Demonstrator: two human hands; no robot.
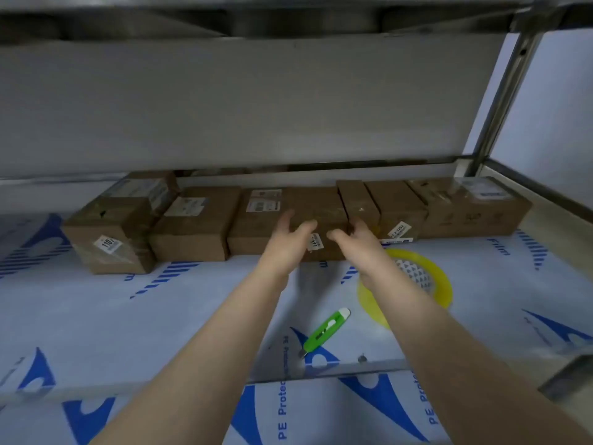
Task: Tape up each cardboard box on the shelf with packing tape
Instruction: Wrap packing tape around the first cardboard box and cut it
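The middle cardboard box (266,229) stood at 12 o'clock from the person, in a row against the back of the shelf (160,316). It was closed, so its contents could not be seen. White labels (263,200) sat on its top toward 11 o'clock. Its long side ran from 9 to 3 o'clock, in line with the row.

The left hand (288,242) lay at its front top edge with the fingers stretched out over the top and the thumb spread, holding nothing. The right hand (356,242) met the box's right front corner with the fingers bent over the top. Whether they gripped it could not be told.

The neighbouring boxes (192,226), all closed, touched it on either side. The yellow tape roll (439,277) lay flat at 2 o'clock, partly under the right forearm. The green cutter (325,330) lay nearer the person, its blade end pointing to 7 o'clock.
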